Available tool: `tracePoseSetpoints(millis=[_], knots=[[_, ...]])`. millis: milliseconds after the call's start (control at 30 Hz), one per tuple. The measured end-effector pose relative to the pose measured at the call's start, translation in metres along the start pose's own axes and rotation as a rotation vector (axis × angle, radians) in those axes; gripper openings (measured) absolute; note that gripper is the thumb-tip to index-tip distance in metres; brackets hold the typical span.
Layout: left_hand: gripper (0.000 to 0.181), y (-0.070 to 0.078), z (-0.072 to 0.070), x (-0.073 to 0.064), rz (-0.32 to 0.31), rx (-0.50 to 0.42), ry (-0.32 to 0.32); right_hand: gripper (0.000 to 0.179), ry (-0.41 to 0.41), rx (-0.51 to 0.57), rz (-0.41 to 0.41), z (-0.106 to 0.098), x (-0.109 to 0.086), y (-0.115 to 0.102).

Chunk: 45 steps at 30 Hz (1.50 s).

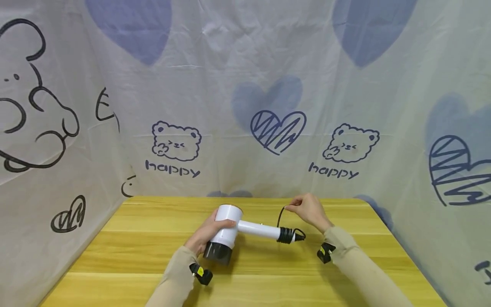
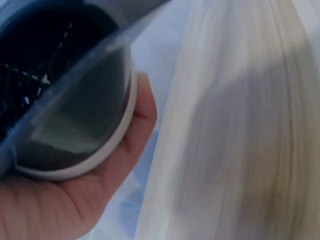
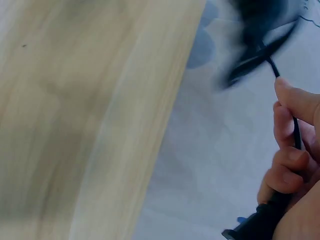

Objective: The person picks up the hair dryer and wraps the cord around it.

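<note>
A white hair dryer [image 1: 258, 229] with a dark nozzle [image 1: 218, 253] is held over the table, its handle pointing right. My left hand [image 1: 205, 232] grips the barrel, thumb across its upper side. Seen close in the left wrist view, the nozzle [image 2: 82, 112] has a dark grille inside. Black cord [image 1: 285, 235] is wound round the handle's end. My right hand [image 1: 308, 211] pinches a free length of this cord, drawn up from the coil. In the right wrist view, the cord [image 3: 297, 132] runs through the fingers, and a black piece [image 3: 265, 217] lies by the palm. The coil there is blurred.
The wooden table [image 1: 284, 281] stretches beneath both hands. A white curtain [image 1: 215, 98] with hearts and bear drawings hangs behind it and along both sides. Black wrist cameras [image 1: 325, 252] are worn on both forearms.
</note>
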<state>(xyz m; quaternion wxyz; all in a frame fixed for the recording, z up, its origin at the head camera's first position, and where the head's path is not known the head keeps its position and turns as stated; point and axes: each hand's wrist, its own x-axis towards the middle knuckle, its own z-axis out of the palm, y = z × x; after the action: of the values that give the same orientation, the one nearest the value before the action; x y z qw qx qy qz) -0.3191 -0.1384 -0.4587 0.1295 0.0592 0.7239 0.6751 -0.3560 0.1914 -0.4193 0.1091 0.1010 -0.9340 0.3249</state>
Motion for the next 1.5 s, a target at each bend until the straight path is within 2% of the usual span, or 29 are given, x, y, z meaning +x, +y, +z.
tracePoseSetpoints(millis=[267, 467, 733, 900, 1033, 1200, 1333, 1500], knots=[[0.087, 0.001, 0.002, 0.000, -0.025, 0.020, 0.102, 0.016, 0.061, -0.037, -0.012, -0.002, -0.003, -0.016], [0.086, 0.002, 0.005, 0.000, 0.014, 0.054, 0.175, 0.016, 0.079, -0.045, -0.050, 0.000, -0.007, -0.026], [0.081, 0.004, 0.010, 0.003, 0.092, 0.011, 0.280, 0.013, 0.104, -0.017, -0.088, 0.003, -0.013, -0.040], [0.078, 0.006, 0.014, 0.004, 0.111, -0.012, 0.345, 0.010, 0.123, 0.002, -0.109, 0.008, -0.017, -0.043], [0.075, 0.008, 0.016, 0.004, 0.119, 0.017, 0.417, 0.009, 0.117, 0.031, -0.123, 0.012, -0.021, -0.044], [0.080, 0.010, 0.015, 0.005, 0.149, 0.053, 0.501, 0.009, 0.126, 0.063, -0.144, 0.019, -0.026, -0.044], [0.083, 0.010, 0.013, 0.005, 0.138, 0.037, 0.533, 0.011, 0.090, 0.119, -0.178, 0.021, -0.030, -0.041], [0.089, 0.011, 0.010, 0.004, 0.127, -0.022, 0.532, 0.018, -0.018, 0.165, -0.223, 0.024, -0.036, -0.032]])
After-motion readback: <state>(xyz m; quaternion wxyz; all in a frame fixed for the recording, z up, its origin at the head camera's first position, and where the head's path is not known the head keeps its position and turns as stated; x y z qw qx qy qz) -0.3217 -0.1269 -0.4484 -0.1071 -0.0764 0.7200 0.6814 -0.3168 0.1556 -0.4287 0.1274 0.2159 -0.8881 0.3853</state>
